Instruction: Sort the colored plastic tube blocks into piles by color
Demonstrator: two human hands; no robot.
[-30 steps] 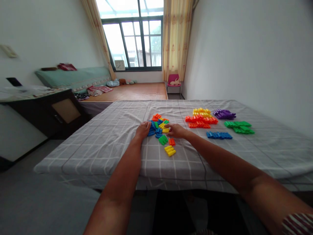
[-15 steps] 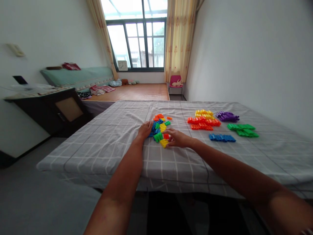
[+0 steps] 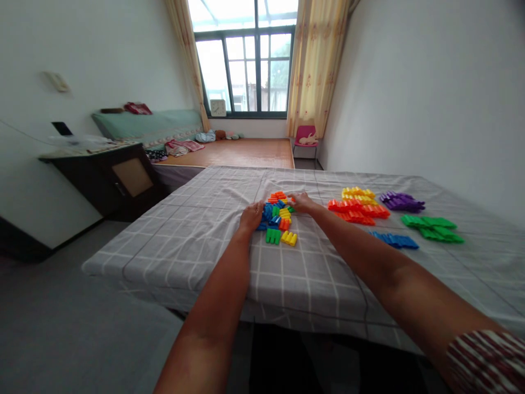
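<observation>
A mixed pile of small plastic building blocks lies on the cloth: blue blocks (image 3: pixel 268 213), orange blocks (image 3: pixel 277 196), yellow blocks (image 3: pixel 285 214) and green ones. My left hand (image 3: pixel 251 216) rests at the left edge of the pile, fingers loosely stretched against the blue blocks. At the pile's far right, my right hand (image 3: pixel 302 202) has finger and thumb apart around a small orange block (image 3: pixel 292 200), which they partly hide. In front of the pile are a green block (image 3: pixel 273 236) and a yellow block (image 3: pixel 289 238), lying side by side.
On the right of the checked cloth (image 3: pixel 197 235) lie joined rows of blocks: yellow (image 3: pixel 358 193), orange (image 3: pixel 356 210), purple (image 3: pixel 402 201), green (image 3: pixel 432 227) and blue (image 3: pixel 396 240). A dark cabinet (image 3: pixel 102 175) stands left, with a bed (image 3: pixel 246 152) beyond.
My right hand has moved away from the near yellow block to the far right of the pile. My left hand stays beside the blue blocks. The view has shifted slightly left.
</observation>
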